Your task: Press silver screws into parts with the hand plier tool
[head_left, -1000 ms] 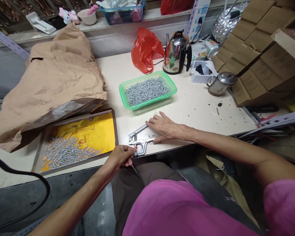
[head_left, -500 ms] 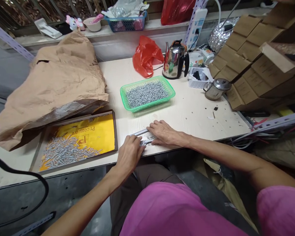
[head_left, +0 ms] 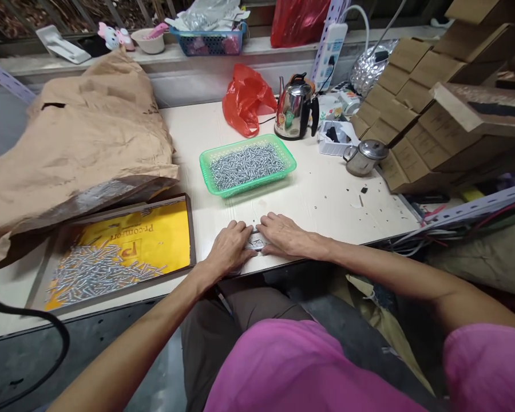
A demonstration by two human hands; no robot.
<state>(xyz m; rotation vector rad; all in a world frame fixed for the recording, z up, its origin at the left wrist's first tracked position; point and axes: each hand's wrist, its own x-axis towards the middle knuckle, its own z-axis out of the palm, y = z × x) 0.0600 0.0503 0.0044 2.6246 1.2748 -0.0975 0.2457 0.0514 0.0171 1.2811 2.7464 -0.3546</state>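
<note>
My left hand (head_left: 229,246) and my right hand (head_left: 284,236) are close together at the table's front edge. Between them lies a flat, narrow grey metal piece (head_left: 256,241), its ends covered by my fingers. Each hand is closed over one end, fingertips on the far side and thumb on the near side. What kind of piece it is I cannot make out. Beyond the hands stands a green plastic basket (head_left: 257,188) full of small silvery screw-like pins (head_left: 246,166). Longer metal pins (head_left: 90,272) lie heaped in a shallow tray (head_left: 190,229) lined with yellow, left of my left hand.
Brown paper (head_left: 98,126) covers the back left of the table. A red plastic bag (head_left: 246,100), a steel kettle (head_left: 295,109), a white box (head_left: 332,146) and a lidded metal pot (head_left: 364,158) stand at the back. Stacked cardboard boxes (head_left: 433,131) rise on the right.
My left hand has moved forward and flattened over its end of the metal piece. Both hands now press on it from either side. The view has shifted slightly to the right.
</note>
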